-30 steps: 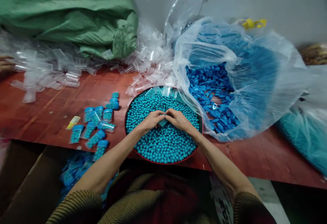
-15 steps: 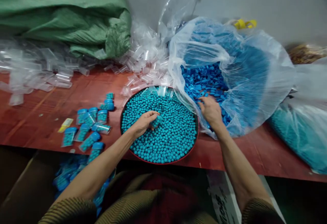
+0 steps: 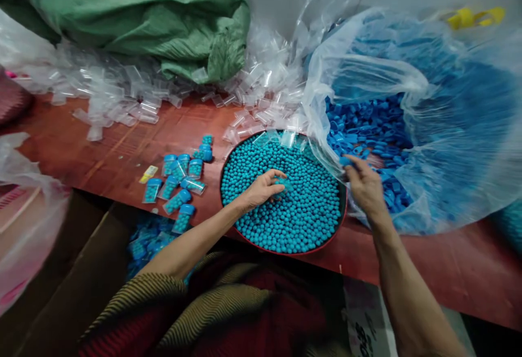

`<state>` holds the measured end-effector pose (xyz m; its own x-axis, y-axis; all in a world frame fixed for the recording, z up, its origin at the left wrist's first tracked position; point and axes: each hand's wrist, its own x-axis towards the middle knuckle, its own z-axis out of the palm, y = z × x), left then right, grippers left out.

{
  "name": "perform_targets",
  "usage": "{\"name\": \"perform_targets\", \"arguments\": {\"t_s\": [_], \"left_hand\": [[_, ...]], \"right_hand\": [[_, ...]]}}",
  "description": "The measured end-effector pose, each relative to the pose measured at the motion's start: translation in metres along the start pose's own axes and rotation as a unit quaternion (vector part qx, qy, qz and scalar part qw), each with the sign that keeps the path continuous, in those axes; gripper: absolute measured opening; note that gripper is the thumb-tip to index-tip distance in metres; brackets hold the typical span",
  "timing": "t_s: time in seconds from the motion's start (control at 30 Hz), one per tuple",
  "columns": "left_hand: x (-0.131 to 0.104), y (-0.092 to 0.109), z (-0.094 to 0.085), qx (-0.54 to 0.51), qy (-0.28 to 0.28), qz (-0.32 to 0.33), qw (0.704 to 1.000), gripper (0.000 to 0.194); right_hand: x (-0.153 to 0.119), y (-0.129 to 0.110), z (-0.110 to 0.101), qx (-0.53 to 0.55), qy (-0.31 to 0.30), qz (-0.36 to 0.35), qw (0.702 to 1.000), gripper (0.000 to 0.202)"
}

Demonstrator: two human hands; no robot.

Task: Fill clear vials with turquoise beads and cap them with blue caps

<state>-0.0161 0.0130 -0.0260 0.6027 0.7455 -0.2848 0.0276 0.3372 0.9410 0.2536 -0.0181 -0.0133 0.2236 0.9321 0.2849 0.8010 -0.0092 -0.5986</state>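
Note:
My left hand point(image 3: 265, 188) is over the round red-rimmed tray point(image 3: 223, 183) of turquoise beads point(image 3: 281, 226). Its fingers curl round a small clear container of beads point(image 3: 282, 184), which is hard to tell from the beads behind it. At the mouth of a translucent bag point(image 3: 452, 123), my right hand point(image 3: 365, 183) pinches a blue cap point(image 3: 345, 160) between thumb and fingers. Loose blue caps point(image 3: 367, 123) fill the bag's opening behind this hand. Left of the tray lie several capped containers of beads point(image 3: 178, 200).
Clear empty containers point(image 3: 126, 101) are heaped along the back of the red table point(image 3: 110, 156). A green sack point(image 3: 155, 20) leans over them. More filled containers point(image 3: 149, 243) are below the front edge. A yellow-and-white tag point(image 3: 149, 174) lies at the left.
My right hand has drawn back from among the caps toward the tray, now with a cap in its fingers. My left hand stays over the beads. The view has swung left.

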Motion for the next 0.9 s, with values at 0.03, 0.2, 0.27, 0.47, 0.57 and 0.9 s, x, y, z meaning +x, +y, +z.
{"name": "perform_targets", "arguments": {"t_s": [0.03, 0.2, 0.27, 0.47, 0.57, 0.9], "left_hand": [[0.0, 0.0, 0.002, 0.019, 0.004, 0.01, 1.0, 0.036], [-0.002, -0.003, 0.01, 0.055, 0.007, 0.059, 0.997, 0.035], [-0.004, -0.005, 0.011, 0.048, 0.016, 0.052, 0.997, 0.036], [-0.011, -0.006, 0.016, 0.037, 0.006, 0.04, 0.999, 0.044], [-0.014, -0.005, 0.018, 0.039, 0.017, 0.052, 0.998, 0.052], [-0.019, -0.009, 0.03, 0.043, 0.123, 0.076, 0.989, 0.031]], "right_hand": [[-0.006, -0.016, 0.008, 0.053, -0.077, -0.011, 0.996, 0.039], [-0.036, -0.067, 0.047, 0.133, -0.219, -0.083, 0.963, 0.036], [-0.042, -0.071, 0.052, 0.127, -0.205, -0.1, 0.965, 0.039], [-0.044, -0.073, 0.042, 0.111, -0.24, -0.052, 0.963, 0.039], [-0.045, -0.077, 0.038, 0.118, -0.216, -0.03, 0.969, 0.035], [-0.058, -0.076, 0.047, 0.109, -0.193, -0.156, 0.963, 0.036]]}}
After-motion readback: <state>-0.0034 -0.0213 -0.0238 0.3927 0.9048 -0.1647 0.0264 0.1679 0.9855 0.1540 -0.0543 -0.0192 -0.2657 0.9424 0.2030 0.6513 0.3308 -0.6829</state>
